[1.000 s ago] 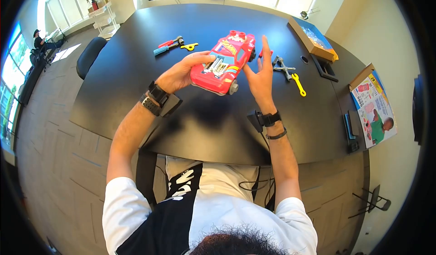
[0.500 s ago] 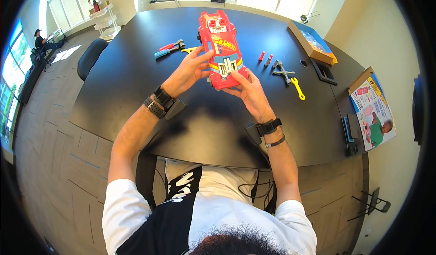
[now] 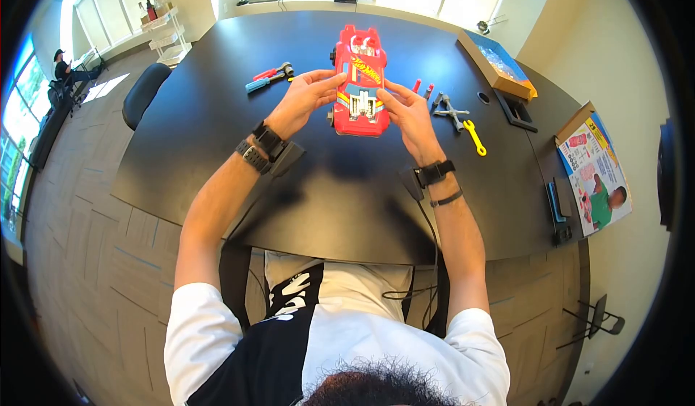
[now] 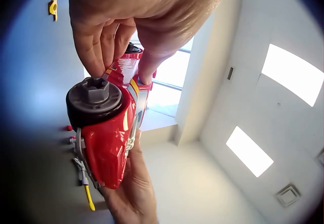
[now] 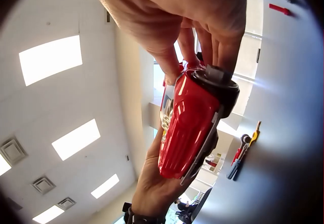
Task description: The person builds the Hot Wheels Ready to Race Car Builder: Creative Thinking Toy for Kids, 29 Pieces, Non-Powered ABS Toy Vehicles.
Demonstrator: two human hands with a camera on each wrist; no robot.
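Observation:
A red toy car (image 3: 360, 80) with a yellow logo and a silver engine piece is held up over the black table, its top facing the head camera. The left hand (image 3: 302, 102) grips its left side, thumb on top. On the opposite side the right hand (image 3: 413, 120) pinches the body, thumb near the engine. The left wrist view shows the car (image 4: 109, 143) end-on with a dark wheel (image 4: 94, 100) below the left hand (image 4: 136, 11). In the right wrist view another wheel (image 5: 215, 87) sits just under the right hand (image 5: 187, 16).
A blue-handled tool (image 3: 262, 84) and a red one lie at the left of the table (image 3: 326, 210). Right of the car are small red pieces (image 3: 429, 90), a grey cross-shaped tool (image 3: 450, 113) and a yellow wrench (image 3: 475, 138). Farther right stand an open box (image 3: 499, 69) and a printed box (image 3: 597, 171).
The car has turned from a slant to nearly straight and levelled between the hands. The right hand, spread beside the car earlier, now grips its right side.

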